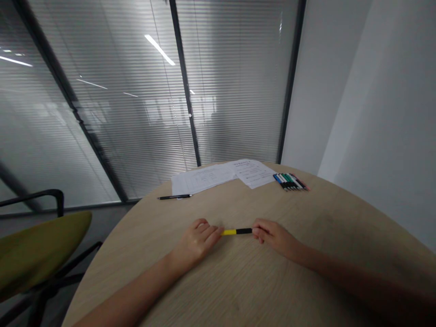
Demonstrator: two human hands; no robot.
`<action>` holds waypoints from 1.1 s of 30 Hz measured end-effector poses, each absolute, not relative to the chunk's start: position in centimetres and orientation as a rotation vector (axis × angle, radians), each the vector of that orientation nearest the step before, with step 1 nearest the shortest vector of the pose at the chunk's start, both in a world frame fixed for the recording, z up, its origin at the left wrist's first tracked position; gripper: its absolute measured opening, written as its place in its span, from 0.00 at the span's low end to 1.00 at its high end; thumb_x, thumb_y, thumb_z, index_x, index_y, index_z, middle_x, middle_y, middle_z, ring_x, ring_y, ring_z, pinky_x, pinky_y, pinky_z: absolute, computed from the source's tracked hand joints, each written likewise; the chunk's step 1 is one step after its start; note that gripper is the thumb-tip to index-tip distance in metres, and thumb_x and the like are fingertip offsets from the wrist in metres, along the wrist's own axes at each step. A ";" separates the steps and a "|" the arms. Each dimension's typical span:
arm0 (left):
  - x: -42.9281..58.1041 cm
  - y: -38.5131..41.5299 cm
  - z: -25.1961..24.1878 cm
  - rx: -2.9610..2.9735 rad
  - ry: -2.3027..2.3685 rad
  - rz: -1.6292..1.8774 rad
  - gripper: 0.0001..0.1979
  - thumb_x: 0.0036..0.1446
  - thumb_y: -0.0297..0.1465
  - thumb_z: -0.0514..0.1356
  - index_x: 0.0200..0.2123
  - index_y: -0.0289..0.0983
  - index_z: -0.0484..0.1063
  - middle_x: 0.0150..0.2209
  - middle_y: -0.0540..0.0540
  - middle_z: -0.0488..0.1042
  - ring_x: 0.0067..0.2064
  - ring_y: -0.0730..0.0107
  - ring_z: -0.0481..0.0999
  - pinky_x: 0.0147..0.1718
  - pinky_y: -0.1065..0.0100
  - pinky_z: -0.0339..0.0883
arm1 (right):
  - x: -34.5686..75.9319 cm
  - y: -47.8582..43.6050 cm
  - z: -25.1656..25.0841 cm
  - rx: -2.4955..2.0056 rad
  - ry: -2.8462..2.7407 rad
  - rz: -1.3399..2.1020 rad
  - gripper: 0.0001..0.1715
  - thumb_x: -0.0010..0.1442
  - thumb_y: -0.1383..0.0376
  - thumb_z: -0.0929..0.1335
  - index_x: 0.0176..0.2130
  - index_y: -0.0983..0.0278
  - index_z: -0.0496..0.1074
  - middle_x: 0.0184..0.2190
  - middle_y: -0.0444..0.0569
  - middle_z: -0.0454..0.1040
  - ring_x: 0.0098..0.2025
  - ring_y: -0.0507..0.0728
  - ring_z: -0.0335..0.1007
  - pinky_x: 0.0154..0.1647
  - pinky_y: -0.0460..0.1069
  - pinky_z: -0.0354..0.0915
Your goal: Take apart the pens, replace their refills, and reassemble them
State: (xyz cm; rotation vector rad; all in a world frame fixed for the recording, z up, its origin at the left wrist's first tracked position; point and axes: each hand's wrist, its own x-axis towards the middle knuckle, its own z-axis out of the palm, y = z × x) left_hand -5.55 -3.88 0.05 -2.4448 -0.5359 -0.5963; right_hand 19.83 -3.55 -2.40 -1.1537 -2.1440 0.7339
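A slim pen (235, 231), yellow on its left part and black on its right, lies level between my two hands, just above or on the wooden table (211, 290). My left hand (204, 237) is closed on the yellow end. Fingers of my right hand (267, 232) pinch the black end. Both tips of the pen are hidden inside the fingers, so I cannot tell whether a cap is on.
Printed white sheets (204, 177) lie at the table's far side, with a black pen (175, 197) along their near edge. Several coloured pens (291, 181) sit side by side at the back right. A green chair (41, 245) stands left, before blinds-covered glass (136, 113).
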 end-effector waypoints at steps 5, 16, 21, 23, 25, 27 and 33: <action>-5.2 -3.8 0.0 -2.454 -0.551 -0.632 0.08 0.59 0.23 0.48 0.40 0.30 0.63 0.29 0.46 0.73 0.28 0.71 0.70 0.33 0.65 0.62 | 19.7 -3.6 -2.4 -1.146 -2.104 0.737 0.14 0.59 0.64 0.57 0.24 0.64 0.61 0.20 0.42 0.63 0.24 0.49 0.61 0.27 0.44 0.57; -5.3 -3.8 -0.1 -2.475 -0.569 -0.593 0.10 0.60 0.23 0.45 0.38 0.31 0.64 0.27 0.47 0.72 0.27 0.71 0.69 0.32 0.65 0.62 | 19.4 -3.8 -2.8 -1.100 -2.083 0.623 0.15 0.55 0.65 0.61 0.44 0.64 0.67 0.31 0.48 0.71 0.31 0.52 0.66 0.31 0.46 0.62; -5.1 -4.2 0.2 -2.493 -0.525 -0.584 0.11 0.60 0.23 0.44 0.39 0.32 0.64 0.27 0.46 0.72 0.28 0.70 0.69 0.33 0.64 0.63 | 19.0 -4.2 -2.6 -0.966 -2.335 0.386 0.13 0.55 0.67 0.62 0.42 0.62 0.69 0.37 0.50 0.72 0.39 0.54 0.65 0.41 0.49 0.61; -5.0 -4.4 0.2 -2.507 -0.508 -0.577 0.11 0.60 0.22 0.43 0.39 0.31 0.65 0.27 0.46 0.72 0.29 0.70 0.69 0.34 0.64 0.63 | 18.8 -4.1 -2.1 -0.945 -2.431 0.329 0.13 0.56 0.67 0.62 0.41 0.62 0.70 0.35 0.49 0.72 0.38 0.54 0.66 0.40 0.48 0.61; -5.0 -4.4 0.3 -2.512 -0.484 -0.577 0.12 0.60 0.22 0.43 0.38 0.31 0.65 0.26 0.46 0.71 0.29 0.71 0.69 0.35 0.64 0.63 | 18.7 -3.8 -1.6 -0.921 -2.528 0.292 0.12 0.56 0.67 0.63 0.40 0.61 0.71 0.33 0.49 0.72 0.37 0.54 0.66 0.38 0.48 0.61; -5.0 -4.4 0.3 -2.513 -0.461 -0.578 0.11 0.60 0.22 0.44 0.38 0.31 0.65 0.26 0.46 0.71 0.29 0.71 0.69 0.36 0.64 0.62 | 18.6 -3.4 -1.0 -0.918 -2.597 0.264 0.12 0.55 0.66 0.64 0.39 0.61 0.72 0.32 0.48 0.72 0.35 0.54 0.65 0.37 0.47 0.60; -4.8 -4.3 -0.2 -2.570 -0.558 -0.652 0.11 0.60 0.24 0.45 0.37 0.32 0.66 0.25 0.47 0.72 0.27 0.71 0.69 0.34 0.64 0.63 | 18.6 -2.7 -0.4 -0.976 -2.612 0.226 0.12 0.55 0.68 0.63 0.40 0.62 0.72 0.32 0.48 0.70 0.36 0.53 0.65 0.37 0.46 0.60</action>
